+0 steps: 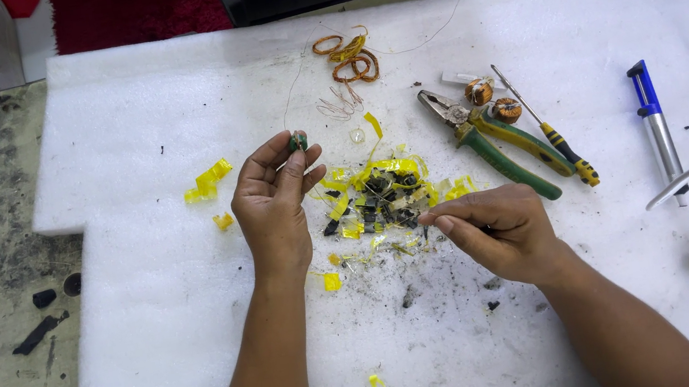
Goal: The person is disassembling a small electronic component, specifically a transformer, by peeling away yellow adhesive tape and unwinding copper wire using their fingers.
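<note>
The left hand point(273, 204) pinches a small green ring core point(298, 142) between thumb and fingertips, a thin wire point(293, 92) trailing up from it; the right hand point(500, 229) has thumb and forefinger pressed together at the edge of a heap of yellow tape scraps and dark fragments point(381, 197) lying between the hands; green-handled pliers point(493, 149) lie just beyond the right hand; copper wire coils point(349, 54) sit farther beyond the left.

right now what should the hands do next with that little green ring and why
Probably draw the right hand further away: the left hand pinches the green ring, and a thin wire trails off it, so it looks only partly unwound.
</note>
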